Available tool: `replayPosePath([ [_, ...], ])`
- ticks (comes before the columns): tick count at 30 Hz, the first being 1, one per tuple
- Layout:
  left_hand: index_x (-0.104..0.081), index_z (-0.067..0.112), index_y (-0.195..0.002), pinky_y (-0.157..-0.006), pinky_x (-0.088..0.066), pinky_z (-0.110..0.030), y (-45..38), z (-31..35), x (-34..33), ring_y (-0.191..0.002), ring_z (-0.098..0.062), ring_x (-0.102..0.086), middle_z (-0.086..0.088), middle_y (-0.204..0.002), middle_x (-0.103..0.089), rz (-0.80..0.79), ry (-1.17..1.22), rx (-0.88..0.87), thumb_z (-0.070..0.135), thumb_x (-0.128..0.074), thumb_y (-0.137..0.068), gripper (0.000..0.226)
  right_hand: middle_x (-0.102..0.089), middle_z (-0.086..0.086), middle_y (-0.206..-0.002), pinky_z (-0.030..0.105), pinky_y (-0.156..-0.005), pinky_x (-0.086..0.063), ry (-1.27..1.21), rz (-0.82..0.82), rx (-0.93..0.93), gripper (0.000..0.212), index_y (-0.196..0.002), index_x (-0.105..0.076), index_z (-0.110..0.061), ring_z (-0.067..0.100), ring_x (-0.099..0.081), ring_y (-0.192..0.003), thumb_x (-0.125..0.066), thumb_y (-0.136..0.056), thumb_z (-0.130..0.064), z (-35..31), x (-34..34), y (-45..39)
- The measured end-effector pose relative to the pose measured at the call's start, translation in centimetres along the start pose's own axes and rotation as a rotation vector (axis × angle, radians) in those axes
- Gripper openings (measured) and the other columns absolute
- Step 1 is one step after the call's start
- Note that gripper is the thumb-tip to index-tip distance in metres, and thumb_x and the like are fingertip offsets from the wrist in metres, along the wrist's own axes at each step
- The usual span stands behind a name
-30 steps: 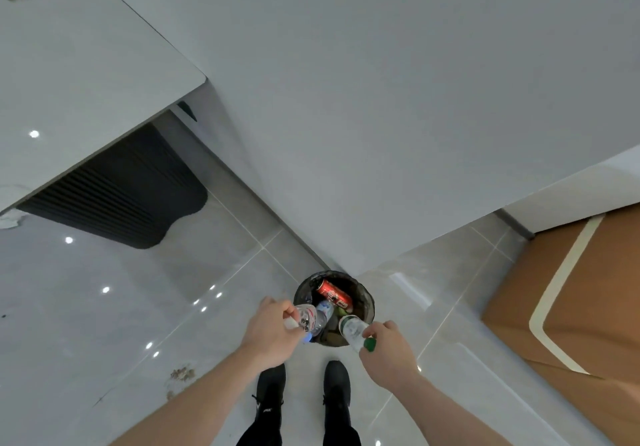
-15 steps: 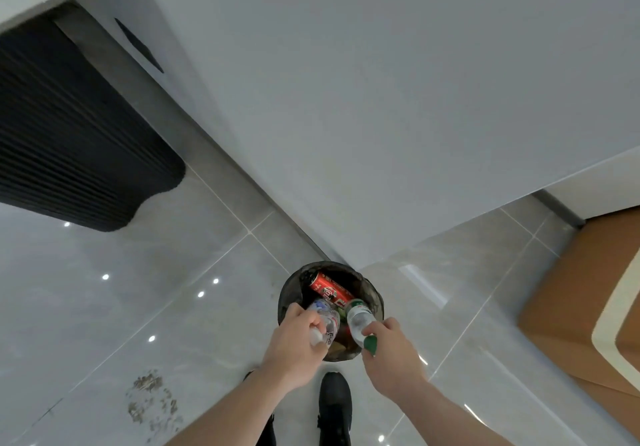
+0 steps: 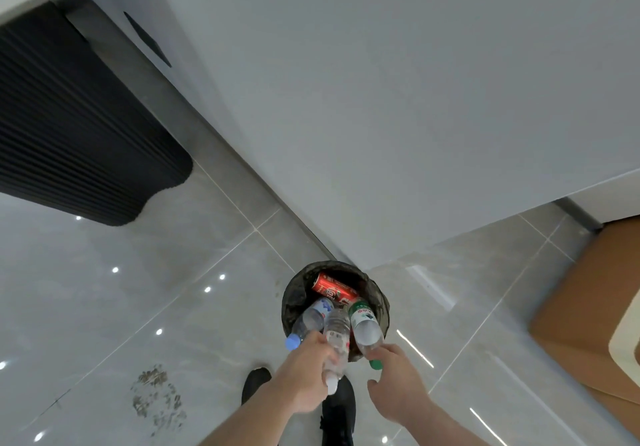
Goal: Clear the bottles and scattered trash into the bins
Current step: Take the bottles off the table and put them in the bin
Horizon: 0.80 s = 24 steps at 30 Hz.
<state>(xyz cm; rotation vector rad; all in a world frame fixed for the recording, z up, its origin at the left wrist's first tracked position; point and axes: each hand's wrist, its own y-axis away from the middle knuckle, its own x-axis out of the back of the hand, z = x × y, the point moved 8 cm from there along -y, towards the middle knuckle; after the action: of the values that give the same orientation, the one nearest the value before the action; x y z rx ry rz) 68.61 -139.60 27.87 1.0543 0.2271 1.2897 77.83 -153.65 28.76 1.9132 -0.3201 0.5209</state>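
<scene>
Your left hand (image 3: 304, 381) is your busier grip: it curls round two clear bottles at once, the white-capped bottle (image 3: 336, 338) running through the fist with its cap poking out at 6 o'clock, and the blue-capped bottle (image 3: 308, 321) fanning off toward 11 o'clock, its blue cap just at your knuckles. Whether the blue-capped one is truly clamped or only resting against your fingers, I cannot tell. Your right hand (image 3: 398, 386) pinches the neck of the green-capped bottle (image 3: 363, 324), fingertips just above the green cap, with the other fingers loosely spread.

All three bottles point the same way: caps toward you, bases away at roughly 12 o'clock, long axes tilted down into the mouth of the bin (image 3: 292, 303). Their bases already hang over the opening, inside the rim. The bin stands on the floor directly ahead of both hands, just beyond your shoes (image 3: 337, 411), and a red can (image 3: 334, 288) lies across its far side at 12 o'clock.

So the move turns on one thing, as I judge it: the bottles lie base-first above the opening, and letting go should send them sliding in along their own length. The right hand's bottle sits nearest the rim at 3 o'clock and might clip it.

A patch of scattered debris (image 3: 157, 399) lies on the floor tiles at 9 o'clock, well apart from the bin.
</scene>
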Motion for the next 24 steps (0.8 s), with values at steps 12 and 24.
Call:
replayPosePath([
  [12, -0.042, 0.024, -0.146, -0.106, -0.043, -0.036, 0.6, -2.7, -2.4, -0.129, -0.023, -0.05, 0.005, -0.154, -0.029, -0.058, -0.094, 0.12, 0.015, -0.058, -0.095, 0.054, -0.035, -0.006, -0.153, 0.024, -0.113, -0.036, 0.085, -0.035, -0.008, 0.054, -0.142, -0.052, -0.025, 0.013, -0.046, -0.136, -0.058, -0.089, -0.014, 0.1, -0.8, -0.8],
  [24, -0.046, 0.023, -0.141, -0.109, -0.04, -0.034, 13.0, -1.5, 7.3, -0.132, -0.021, -0.04, 0.004, -0.156, -0.025, 0.172, -0.153, 0.243, 0.017, -0.05, -0.094, 0.048, -0.035, -0.003, -0.154, 0.029, -0.108, -0.042, 0.122, -0.058, 0.037, 0.06, -0.146, -0.046, -0.026, 0.019, -0.049, -0.133, -0.054, -0.087, -0.017, -6.9, 3.6, 7.7],
])
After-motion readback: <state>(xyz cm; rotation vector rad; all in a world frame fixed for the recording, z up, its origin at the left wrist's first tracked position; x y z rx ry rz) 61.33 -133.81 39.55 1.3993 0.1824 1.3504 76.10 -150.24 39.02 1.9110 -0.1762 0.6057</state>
